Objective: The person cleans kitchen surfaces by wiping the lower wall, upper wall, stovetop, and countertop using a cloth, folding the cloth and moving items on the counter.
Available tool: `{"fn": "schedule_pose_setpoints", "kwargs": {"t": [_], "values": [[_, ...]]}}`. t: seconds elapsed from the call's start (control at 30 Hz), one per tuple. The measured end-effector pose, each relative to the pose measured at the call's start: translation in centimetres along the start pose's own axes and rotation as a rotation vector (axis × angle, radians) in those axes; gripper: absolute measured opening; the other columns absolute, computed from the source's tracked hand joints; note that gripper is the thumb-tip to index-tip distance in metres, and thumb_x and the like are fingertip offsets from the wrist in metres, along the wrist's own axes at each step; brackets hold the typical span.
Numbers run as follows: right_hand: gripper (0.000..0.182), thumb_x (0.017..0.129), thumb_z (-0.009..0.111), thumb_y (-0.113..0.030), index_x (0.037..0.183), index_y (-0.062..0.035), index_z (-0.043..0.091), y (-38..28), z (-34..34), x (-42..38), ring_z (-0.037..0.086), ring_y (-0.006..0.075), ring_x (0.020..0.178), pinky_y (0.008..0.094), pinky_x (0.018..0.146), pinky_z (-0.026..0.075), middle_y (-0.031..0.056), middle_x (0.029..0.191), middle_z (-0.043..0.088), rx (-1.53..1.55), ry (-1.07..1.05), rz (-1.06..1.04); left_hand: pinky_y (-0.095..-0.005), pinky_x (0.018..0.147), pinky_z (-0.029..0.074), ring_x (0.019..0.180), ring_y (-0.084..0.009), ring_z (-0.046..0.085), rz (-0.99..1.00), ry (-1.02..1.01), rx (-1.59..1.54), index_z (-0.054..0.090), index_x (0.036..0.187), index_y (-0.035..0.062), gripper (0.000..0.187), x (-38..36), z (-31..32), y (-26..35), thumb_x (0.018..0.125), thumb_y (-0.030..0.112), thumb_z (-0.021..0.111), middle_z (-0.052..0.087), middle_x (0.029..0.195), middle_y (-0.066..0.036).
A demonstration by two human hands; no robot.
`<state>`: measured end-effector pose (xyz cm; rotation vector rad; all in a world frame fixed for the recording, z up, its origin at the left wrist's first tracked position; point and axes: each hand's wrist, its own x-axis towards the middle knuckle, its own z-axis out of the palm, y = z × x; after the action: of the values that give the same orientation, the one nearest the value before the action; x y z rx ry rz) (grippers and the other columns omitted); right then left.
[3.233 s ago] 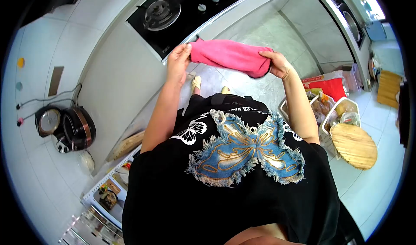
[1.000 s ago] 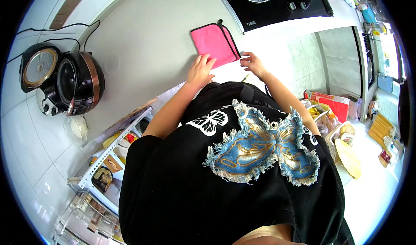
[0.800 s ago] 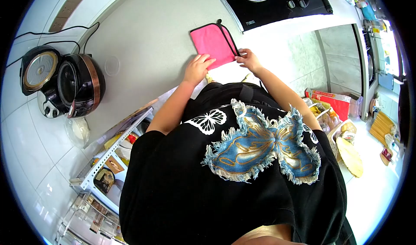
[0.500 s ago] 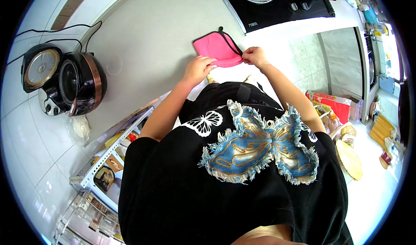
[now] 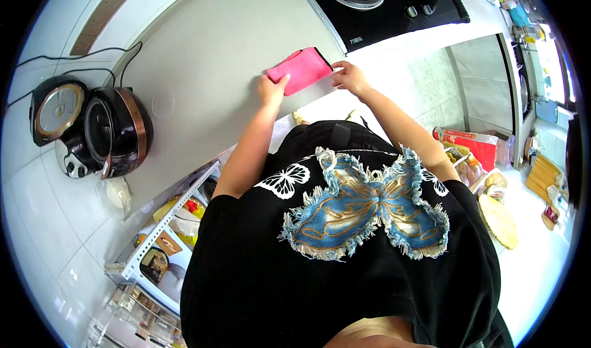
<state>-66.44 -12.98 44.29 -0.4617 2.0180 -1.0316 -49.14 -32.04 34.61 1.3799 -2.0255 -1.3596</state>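
A pink cloth with black edging lies folded over the grey counter, near its front edge. My left hand grips its left corner, thumb on top and the other fingers hidden beneath. Just right of the cloth's black-edged side is my right hand, its fingers apart and nothing visible in them. Whether its fingertips still brush the cloth's edge is hard to tell.
A black gas stove is set in the counter at the back right. On the left stands a black rice cooker with its lid raised. Below the counter is a white shelf rack. Boxes and bags sit at the right.
The cloth has been folded over and looks smaller, its black edging now at the right. My left hand has shifted left along it; my right hand has come off the corner and opened.
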Motion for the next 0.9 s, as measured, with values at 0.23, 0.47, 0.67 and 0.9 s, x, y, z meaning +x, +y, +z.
{"fn": "schedule_pose_setpoints", "kwargs": {"t": [0.23,0.47,0.67,0.9], "values": [[0.053,0.098,0.069,-0.032,0.136,0.0026,0.055,2.6,1.6,0.1,0.074,0.0231,0.087,0.0338,0.077,0.061,0.0171,0.109,0.071,0.116,-0.196,0.211,-0.0345,0.075,0.056,0.085,-0.0227,0.067,-0.604,-0.472,-0.789,0.065,0.115,0.0024,0.042,-1.4,-0.8,4.5,0.083,0.021,0.085,0.07,0.098,-0.011],[0.058,0.095,0.071,-0.047,0.133,-0.0051,0.059,0.4,1.4,-2.0,0.071,0.0225,0.096,0.0346,0.084,0.058,0.0139,0.11,0.071,0.978,-0.321,0.24,-0.0322,0.076,0.058,0.084,-0.0194,0.067,-0.485,-0.658,-0.728,0.059,0.123,0.0066,0.042,-4.3,-1.5,10.5,0.091,0.024,0.079,0.069,0.102,-0.011],[0.05,0.093,0.075,-0.019,0.139,-0.0093,0.055,-2.4,-2.2,-2.2,0.065,0.0157,0.106,0.0342,0.091,0.056,0.0042,0.124,0.066,0.951,-0.041,-0.075,-0.0313,0.083,0.057,0.099,-0.0174,0.067,-0.083,-0.645,-0.522,0.048,0.142,0.0096,0.054,-4.2,1.1,14.6,0.096,0.02,0.074,0.065,0.125,-0.008],[0.062,0.089,0.073,-0.02,0.145,-0.0048,0.049,4.7,-7.5,2.2,0.069,0.0222,0.103,0.0355,0.09,0.057,0.0125,0.12,0.068,0.548,0.371,-0.078,-0.0482,0.115,0.037,0.141,-0.0328,0.046,0.368,-0.327,-0.137,0.026,0.161,0.0075,0.08,-1.4,6.3,15.7,0.098,0.026,0.071,0.043,0.155,-0.02]]}}
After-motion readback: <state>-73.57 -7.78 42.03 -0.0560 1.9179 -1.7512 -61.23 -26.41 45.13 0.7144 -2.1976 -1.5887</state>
